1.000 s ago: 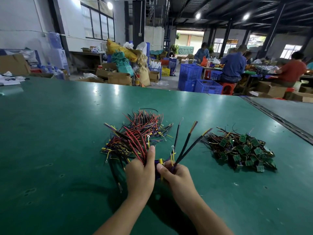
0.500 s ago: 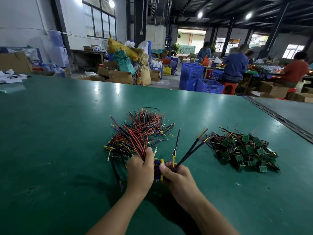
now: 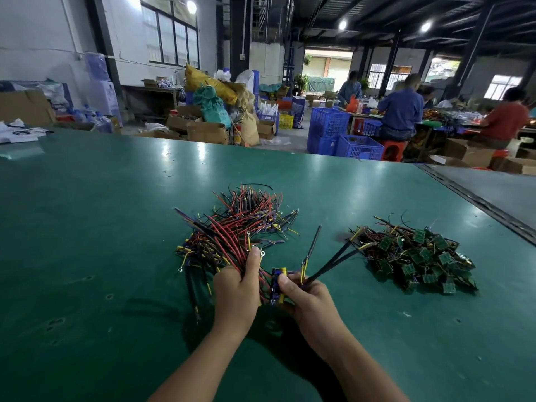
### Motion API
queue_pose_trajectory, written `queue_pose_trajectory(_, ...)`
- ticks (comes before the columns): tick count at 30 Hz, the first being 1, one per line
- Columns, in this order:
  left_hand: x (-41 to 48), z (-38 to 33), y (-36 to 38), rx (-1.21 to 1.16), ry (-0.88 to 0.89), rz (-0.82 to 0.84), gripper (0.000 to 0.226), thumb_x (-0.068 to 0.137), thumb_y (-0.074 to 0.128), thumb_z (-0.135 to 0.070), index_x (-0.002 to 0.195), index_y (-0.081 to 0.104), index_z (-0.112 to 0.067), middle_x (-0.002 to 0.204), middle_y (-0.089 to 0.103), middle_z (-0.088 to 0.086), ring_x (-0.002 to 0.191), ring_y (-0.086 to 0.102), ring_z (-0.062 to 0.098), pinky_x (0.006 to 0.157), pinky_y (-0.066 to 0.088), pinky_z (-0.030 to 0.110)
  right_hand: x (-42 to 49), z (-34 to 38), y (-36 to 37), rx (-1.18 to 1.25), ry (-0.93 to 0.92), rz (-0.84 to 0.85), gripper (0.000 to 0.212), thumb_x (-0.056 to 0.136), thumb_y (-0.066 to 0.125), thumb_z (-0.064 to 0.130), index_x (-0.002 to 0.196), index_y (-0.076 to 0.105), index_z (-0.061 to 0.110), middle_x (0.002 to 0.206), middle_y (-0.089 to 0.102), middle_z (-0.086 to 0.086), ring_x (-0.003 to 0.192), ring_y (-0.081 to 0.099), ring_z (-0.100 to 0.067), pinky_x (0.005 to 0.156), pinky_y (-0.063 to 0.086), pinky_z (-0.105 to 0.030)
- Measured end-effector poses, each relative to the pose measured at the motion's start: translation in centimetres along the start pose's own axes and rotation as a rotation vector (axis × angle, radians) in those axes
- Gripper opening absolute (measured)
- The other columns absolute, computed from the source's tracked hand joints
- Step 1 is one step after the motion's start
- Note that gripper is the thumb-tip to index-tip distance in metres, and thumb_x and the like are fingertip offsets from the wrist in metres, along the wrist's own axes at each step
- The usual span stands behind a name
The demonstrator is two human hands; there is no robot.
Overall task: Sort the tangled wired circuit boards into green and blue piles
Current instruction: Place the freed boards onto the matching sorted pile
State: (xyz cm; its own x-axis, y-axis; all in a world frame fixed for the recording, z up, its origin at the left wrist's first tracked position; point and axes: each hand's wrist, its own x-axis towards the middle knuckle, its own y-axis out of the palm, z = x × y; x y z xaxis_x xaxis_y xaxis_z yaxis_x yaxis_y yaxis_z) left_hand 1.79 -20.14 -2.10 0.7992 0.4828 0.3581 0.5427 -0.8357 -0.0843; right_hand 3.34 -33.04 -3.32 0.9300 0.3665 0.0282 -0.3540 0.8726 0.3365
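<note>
The fingers [image 3: 253,261] of the left hand [image 3: 236,297] are curled round a bunch of wires at the near edge of the tangled heap of red, black and yellow wired boards [image 3: 243,224]. Just right of that near edge, a small blue circuit board with yellow parts [image 3: 277,281] is pinched by the right hand [image 3: 311,303], its dark wires [image 3: 333,261] fanned upward. A pile of green circuit boards [image 3: 420,256] is seen well right of the heap on the green tabletop [image 3: 87,227].
</note>
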Motion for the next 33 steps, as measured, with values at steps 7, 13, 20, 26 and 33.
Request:
queue_pose_trajectory(7, 1.1, 1.3, -1.1, 0.404, -0.056, 0.087, 0.062, 0.083, 0.033, -0.073, 0.058, 0.044, -0.018, 0.048, 0.051, -0.005, 0.047, 0.047, 0.007, 0.047, 0.031, 0.026, 0.4, 0.6, -0.6, 0.086, -0.021, -0.246, 0.018, 0.075, 0.073, 0.026, 0.074, 0.064, 0.011, 0.078, 0.067, -0.008, 0.078, 0.065, -0.020, 0.066, 0.058, -0.034)
queue_pose_trajectory(13, 2.3, 2.5, -2.5, 0.866, 0.017, 0.128, 0.052, 0.091, 0.020, -0.068, 0.077, 0.045, -0.025, 0.062, 0.050, -0.005, 0.060, 0.047, 0.022, 0.053, 0.032, 0.033, 1.1, 0.9, -2.1, 0.070, -0.026, -0.456, 0.012, 0.089, 0.067, 0.021, 0.081, 0.062, 0.014, 0.080, 0.069, 0.001, 0.081, 0.063, -0.014, 0.060, 0.054, -0.026)
queue_pose_trajectory(20, 2.6, 2.0, -3.4, 1.047, -0.061, 0.044, 0.038, 0.095, 0.040, -0.055, 0.109, 0.059, -0.025, 0.107, 0.051, -0.001, 0.093, 0.056, 0.023, 0.061, 0.036, 0.031, 0.9, 1.5, -1.8, 0.184, -0.006, -0.380, 0.011, 0.091, 0.063, 0.015, 0.081, 0.058, 0.012, 0.075, 0.068, 0.000, 0.067, 0.063, -0.012, 0.065, 0.053, -0.030)
queue_pose_trajectory(26, 1.8, 0.2, -2.6, 0.705, 0.282, -0.093, 0.024, 0.093, 0.055, -0.038, 0.104, 0.060, -0.017, 0.095, 0.059, -0.001, 0.091, 0.057, 0.025, 0.062, 0.040, 0.032, 0.6, 1.7, -1.2, 0.192, 0.049, -0.275, 0.008, 0.092, 0.056, 0.004, 0.090, 0.064, 0.006, 0.069, 0.066, -0.001, 0.064, 0.058, -0.014, 0.057, 0.051, -0.027)
queue_pose_trajectory(33, 1.1, -0.9, -1.5, -0.241, 0.046, -0.065, 0.011, 0.095, 0.052, -0.028, 0.086, 0.058, -0.030, 0.072, 0.060, -0.006, 0.060, 0.050, 0.007, 0.056, 0.042, 0.022, 0.3, 1.9, -2.2, -0.010, 0.052, -0.114, 0.036, 0.074, 0.065, 0.006, 0.109, 0.073, 0.011, 0.080, 0.068, -0.003, 0.068, 0.060, -0.012, 0.063, 0.047, -0.020)
